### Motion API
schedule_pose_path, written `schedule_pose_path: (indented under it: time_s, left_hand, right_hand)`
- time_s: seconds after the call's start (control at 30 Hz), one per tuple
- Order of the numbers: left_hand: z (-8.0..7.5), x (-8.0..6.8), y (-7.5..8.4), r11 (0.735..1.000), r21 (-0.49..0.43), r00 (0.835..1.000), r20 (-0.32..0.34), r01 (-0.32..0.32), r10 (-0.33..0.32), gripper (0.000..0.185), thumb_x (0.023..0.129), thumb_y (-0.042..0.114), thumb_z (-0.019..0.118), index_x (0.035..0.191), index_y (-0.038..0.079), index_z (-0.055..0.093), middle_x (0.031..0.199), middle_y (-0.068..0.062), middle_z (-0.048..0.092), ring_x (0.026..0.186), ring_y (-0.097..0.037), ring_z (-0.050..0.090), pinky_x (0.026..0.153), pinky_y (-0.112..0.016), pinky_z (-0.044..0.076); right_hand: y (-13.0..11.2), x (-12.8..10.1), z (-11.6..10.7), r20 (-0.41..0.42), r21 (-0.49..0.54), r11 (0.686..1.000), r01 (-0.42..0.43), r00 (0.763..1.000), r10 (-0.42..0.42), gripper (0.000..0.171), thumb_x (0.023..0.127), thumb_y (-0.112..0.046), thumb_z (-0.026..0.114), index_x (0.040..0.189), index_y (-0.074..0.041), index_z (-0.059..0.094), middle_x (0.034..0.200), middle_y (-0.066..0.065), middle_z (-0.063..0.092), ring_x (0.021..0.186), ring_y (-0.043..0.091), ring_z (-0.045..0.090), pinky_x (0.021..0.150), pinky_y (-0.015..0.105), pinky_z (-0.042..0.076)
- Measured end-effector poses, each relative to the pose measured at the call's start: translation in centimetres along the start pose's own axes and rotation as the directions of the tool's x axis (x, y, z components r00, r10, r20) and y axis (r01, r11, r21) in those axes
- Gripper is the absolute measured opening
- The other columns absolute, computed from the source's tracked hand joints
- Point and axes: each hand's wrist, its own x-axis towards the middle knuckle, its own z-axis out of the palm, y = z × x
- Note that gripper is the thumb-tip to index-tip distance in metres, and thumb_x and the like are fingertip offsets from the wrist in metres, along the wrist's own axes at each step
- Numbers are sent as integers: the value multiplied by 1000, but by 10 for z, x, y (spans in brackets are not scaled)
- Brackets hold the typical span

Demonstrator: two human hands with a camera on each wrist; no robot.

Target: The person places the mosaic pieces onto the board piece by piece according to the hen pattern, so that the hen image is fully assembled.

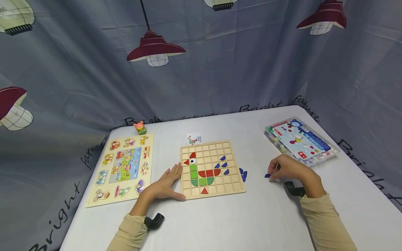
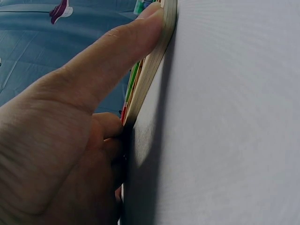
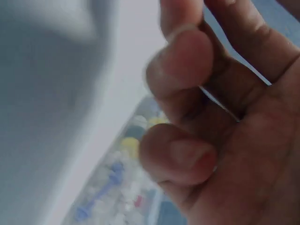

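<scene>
My left hand (image 1: 165,184) lies along the left side of a wooden grid board (image 1: 233,186), fingers spread and thumb at the near left corner. In the left wrist view the thumb touches the board's edge (image 2: 149,75). Red, green and blue pieces and a round eye piece form a bird shape on the grid. To the right, my right hand (image 1: 287,168) pinches a small dark blue piece (image 1: 267,175) just at the table surface. Several loose blue pieces (image 1: 243,175) lie beside the board's right edge. The right wrist view shows curled fingers but not the piece.
A small pattern card (image 1: 194,138) lies behind the board. On the left are a wooden vehicle puzzle (image 1: 150,143) and a pig figurine (image 1: 140,128). A clear plastic box of colourful parts (image 1: 301,141) stands at the right, behind the right hand.
</scene>
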Motion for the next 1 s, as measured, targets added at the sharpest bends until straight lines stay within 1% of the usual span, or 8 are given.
schedule_pose_path:
  time_s: [0.13,0.23,0.33,0.53,0.6,0.7,0.83,1.0]
  left_hand:
    - [0,1,1,1000,0,1000,1,4,-4,123,70,54,81,156,3,9,165,-13,3,154,-28,0,126,-50,2]
    - [-1,1,2,1000,-2,1000,1,7,-7,123,70,54,81,156,3,9,165,-12,3,154,-28,0,126,-49,2]
    - [0,2,1,1000,-1,1000,1,7,-7,123,70,54,81,156,3,10,165,-12,3,154,-28,0,126,-49,3]
    - [0,1,0,1000,-7,1000,1,5,-5,123,70,54,81,156,2,9,165,-13,3,154,-29,0,126,-50,3]
    - [0,0,0,1000,-11,1000,0,4,-4,123,70,53,81,156,2,8,165,-14,3,153,-29,0,126,-50,3]
    - [0,0,1,1000,-12,1000,-2,5,-5,123,70,53,81,156,2,9,165,-13,3,153,-29,0,126,-50,3]
    - [0,0,0,1000,-9,1000,-1,7,-7,123,70,54,81,156,3,9,165,-13,3,154,-29,0,126,-50,3]
    - [1,1,-1,1000,-1,1000,4,11,-11,123,70,55,81,156,3,8,165,-12,2,154,-28,0,126,-49,3]
  right_hand:
    - [1,-7,0,46,29,999,-30,999,29,12,72,-13,83,75,-11,72,70,-3,64,66,12,51,54,21,43]
    - [2,-9,0,80,34,999,-32,996,29,10,72,-12,83,76,-10,74,72,-2,67,66,12,53,56,22,45]
    - [3,-9,1,78,21,999,-51,996,49,11,72,-12,83,79,-9,75,75,-2,69,68,12,54,58,23,47]
    - [5,-1,3,32,3,996,-87,996,86,19,75,-19,82,89,-7,75,84,1,70,73,15,56,62,27,50]
    - [4,4,6,7,1,996,-91,996,91,22,77,-21,81,91,-6,74,84,1,70,73,15,55,62,27,49]
    - [2,11,12,-50,-39,994,-100,994,98,24,78,-24,80,91,-5,73,80,1,67,73,15,54,62,26,47]
    - [-3,15,18,-114,-96,991,-97,990,86,21,79,-22,79,89,-6,73,78,0,65,72,15,53,62,26,44]
    - [-3,18,21,-135,-104,992,-71,989,57,20,80,-13,76,96,-3,72,81,1,67,73,14,55,64,26,47]
